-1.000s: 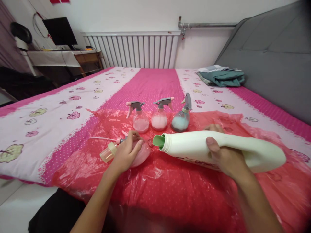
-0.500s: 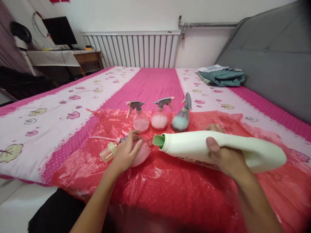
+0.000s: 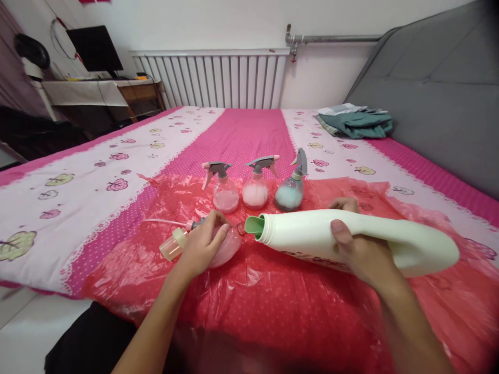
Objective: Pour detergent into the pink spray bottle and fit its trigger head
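My left hand [image 3: 206, 241] is wrapped round a clear pink spray bottle [image 3: 229, 248] without its head, tilted so its neck points right. My right hand [image 3: 360, 249] grips a large pale green jug [image 3: 304, 231] lying almost level. The jug's green spout [image 3: 254, 225] is close to the bottle's mouth; whether they touch or liquid flows I cannot tell. Beside my left hand lie a loose spray head [image 3: 194, 224] with its tube and a clear cap with a yellowish rim [image 3: 174, 244]. Part of the bottle is hidden behind my fingers.
Three spray bottles stand in a row behind: two pink ones [image 3: 226, 200] [image 3: 255, 193] and a bluish one [image 3: 289, 195]. Red plastic sheeting [image 3: 249, 311] covers the near bed. Folded clothes [image 3: 356, 123] lie at the back right by a grey headboard [image 3: 432, 78].
Almost nothing differs. Both hands, the jug and the spray bottle keep nearly the same places.
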Motion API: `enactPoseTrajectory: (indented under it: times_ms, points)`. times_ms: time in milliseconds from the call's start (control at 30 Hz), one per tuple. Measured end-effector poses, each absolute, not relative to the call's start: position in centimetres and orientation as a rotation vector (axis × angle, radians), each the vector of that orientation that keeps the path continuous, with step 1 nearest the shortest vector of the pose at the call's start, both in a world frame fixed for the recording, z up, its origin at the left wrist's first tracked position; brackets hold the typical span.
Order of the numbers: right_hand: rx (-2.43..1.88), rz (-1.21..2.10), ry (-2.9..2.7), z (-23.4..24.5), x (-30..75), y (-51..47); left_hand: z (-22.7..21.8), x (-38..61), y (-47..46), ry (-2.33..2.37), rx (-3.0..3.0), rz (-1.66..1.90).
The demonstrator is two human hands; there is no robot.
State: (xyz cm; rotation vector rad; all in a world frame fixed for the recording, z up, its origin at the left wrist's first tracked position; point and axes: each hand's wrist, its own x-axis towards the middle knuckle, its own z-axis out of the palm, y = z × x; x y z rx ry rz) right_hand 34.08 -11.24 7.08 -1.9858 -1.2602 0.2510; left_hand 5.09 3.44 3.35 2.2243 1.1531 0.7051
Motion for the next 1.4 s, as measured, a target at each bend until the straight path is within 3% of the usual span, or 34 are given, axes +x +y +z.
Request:
enactPoseTrajectory:
  times_ms: [1400]
  points:
    - [-2.014,0.234,-1.279,6.4,35.1,-11.1,3.6,5.4,3.4,1.172,2.208,0.681]
